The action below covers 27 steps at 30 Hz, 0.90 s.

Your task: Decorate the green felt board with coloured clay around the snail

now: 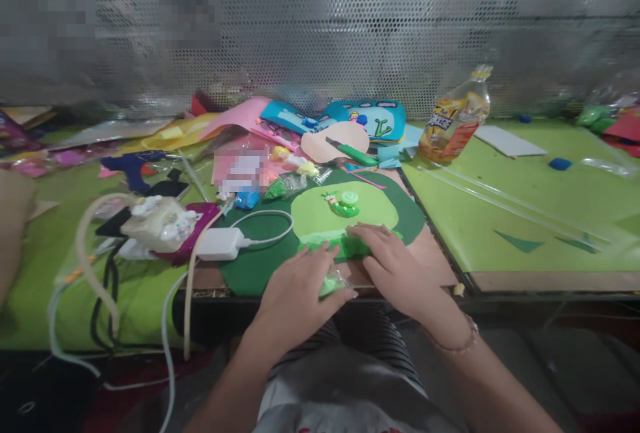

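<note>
A bright green strip [345, 246], apparently modelling clay, lies across the lower part of a light green paper oval [310, 210]. My right hand [393, 266] rests on the strip's right part with its fingers stretched out flat. At the strip's left end are the fingertips of my left hand [297, 290]. Between the thumb and fingers of that hand sits a small clear plastic packet of light green clay [331, 283]. Just beyond the strip, a small green clay snail [346, 204] with a pale spiral shell sits on the oval. Dark green paper [410, 203] surrounds the oval.
To the left, a white charger [220, 244] with cables lies near a decorated box [163, 223] and a blue glue gun [131, 165]. Behind are a green box cutter [353, 152] and blue cut-outs [390, 116]. A plastic bottle [457, 116] stands back right.
</note>
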### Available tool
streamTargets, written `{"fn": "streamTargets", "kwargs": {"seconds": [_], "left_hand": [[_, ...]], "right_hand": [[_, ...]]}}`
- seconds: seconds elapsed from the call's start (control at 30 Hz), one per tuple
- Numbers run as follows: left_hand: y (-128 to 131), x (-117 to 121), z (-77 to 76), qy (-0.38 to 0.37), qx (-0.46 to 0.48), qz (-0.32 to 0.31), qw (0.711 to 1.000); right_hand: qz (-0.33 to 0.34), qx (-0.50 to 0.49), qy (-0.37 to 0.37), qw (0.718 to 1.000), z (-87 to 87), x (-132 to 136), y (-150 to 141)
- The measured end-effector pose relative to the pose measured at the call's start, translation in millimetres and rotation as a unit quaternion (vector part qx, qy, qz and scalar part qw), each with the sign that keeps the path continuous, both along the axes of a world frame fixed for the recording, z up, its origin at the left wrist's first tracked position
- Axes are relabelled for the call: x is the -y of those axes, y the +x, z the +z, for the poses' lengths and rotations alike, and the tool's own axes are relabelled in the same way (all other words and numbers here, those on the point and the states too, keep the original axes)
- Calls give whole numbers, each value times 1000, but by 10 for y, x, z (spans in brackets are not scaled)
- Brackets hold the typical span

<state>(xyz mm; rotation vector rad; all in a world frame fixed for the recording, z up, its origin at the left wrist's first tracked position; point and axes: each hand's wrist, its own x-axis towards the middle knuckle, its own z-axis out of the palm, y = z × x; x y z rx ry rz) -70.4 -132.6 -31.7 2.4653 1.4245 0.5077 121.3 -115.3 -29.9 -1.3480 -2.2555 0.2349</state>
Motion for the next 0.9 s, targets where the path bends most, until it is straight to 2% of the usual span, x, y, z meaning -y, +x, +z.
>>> {"fn": "streamTargets", "kwargs": {"seconds": [0.07, 0.2, 0.27, 0.53, 0.67, 0.77, 0.9], "left_hand": [[-1, 1, -6, -2, 4, -1, 1000], [-6, 4, -24, -1, 1, 2, 1000], [-8, 2, -26, 3, -2, 0, 1000], [-12, 4, -15, 8, -10, 2, 1000], [-15, -4, -23, 9, -14, -1, 1000], [-14, -4, -20, 6, -11, 1, 1000], [-12, 10, -18, 6, -1, 0, 1000]], "right_hand": [[-13, -12, -8, 1000, -13, -4, 7], [-9, 29, 56, 998, -103, -18, -19], [-4, 49, 61, 997, -126, -21, -36], [6, -13, -41, 999, -12, 2, 11], [-16, -64, -33, 997, -48, -5, 16], [-12, -24, 0, 1000, -75, -10, -18], [11, 56, -30, 998, -31, 5, -41]]}}
